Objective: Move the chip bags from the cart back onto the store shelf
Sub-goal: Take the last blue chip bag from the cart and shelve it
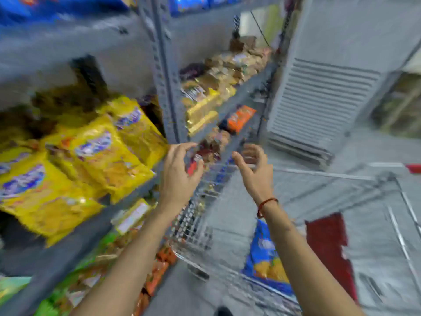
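Blurrily, both bare forearms reach up through the middle of the frame with nothing held. The left hand (180, 169) sits just left of centre, fingers spread and curled, empty, in front of the shelf edge and the cart's near corner. The right hand (252, 166) is beside it, a little right of centre, fingers also wide and curled, empty; a red string (265, 206) circles its wrist. Between and below the hands runs the wire cart (200, 226), its basket filling the lower right of the frame. Inside it, at lower centre right, lies a blue chip bag (264, 254), partly hidden behind the right forearm, and next to it toward the right a dark red bag (328, 242). The grey shelf (166, 87) takes up the left half: yellow bags (95, 156) are stacked on its middle level at centre left, just left of the left hand, with green packets (68, 293) on the level below at lower left and blue packs at the top. Farther back, upper centre, an orange pack (241, 117) lies among mixed snacks. A white louvred cabinet (323, 106) stands at upper right.
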Motion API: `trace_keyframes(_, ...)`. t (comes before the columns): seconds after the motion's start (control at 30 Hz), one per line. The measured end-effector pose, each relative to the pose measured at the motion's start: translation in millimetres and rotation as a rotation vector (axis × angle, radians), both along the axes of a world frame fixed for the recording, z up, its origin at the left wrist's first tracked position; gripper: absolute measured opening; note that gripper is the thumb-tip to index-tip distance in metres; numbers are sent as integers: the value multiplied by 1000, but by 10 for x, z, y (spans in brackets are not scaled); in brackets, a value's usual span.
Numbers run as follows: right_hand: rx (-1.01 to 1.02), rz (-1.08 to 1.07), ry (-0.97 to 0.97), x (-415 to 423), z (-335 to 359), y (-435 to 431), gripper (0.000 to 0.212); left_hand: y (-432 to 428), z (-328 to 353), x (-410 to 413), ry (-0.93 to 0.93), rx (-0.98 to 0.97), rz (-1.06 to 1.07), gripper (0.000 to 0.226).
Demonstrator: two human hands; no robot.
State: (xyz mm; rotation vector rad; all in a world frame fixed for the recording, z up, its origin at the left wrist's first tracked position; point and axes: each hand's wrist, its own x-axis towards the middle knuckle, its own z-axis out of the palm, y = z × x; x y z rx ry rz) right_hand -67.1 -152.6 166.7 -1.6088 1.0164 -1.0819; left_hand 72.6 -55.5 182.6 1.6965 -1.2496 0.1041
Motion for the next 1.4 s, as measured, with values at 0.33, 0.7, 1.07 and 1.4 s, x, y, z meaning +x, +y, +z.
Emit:
trace_keyframes(0.33, 627, -293, 478, -1511, -2030, -338, 46, -712, -2154, -991, 281, 963, -337, 53)
trace_keyframes(0.7, 1030, -317, 638, -1907, -3144, -476, 87, -1051, -3477, -1376, 457, 1424, -365, 89)
trace_keyframes(1.07, 1128, -519, 343, -1883, -3708, -551, 96, -1043, -4536, -1464, 917, 1600, -266, 132)
trace_keyframes(1.4, 1027, -517, 193, -1590, -3259, -625, 84, -1096, -3541, -1405, 1126, 1358, -359, 30)
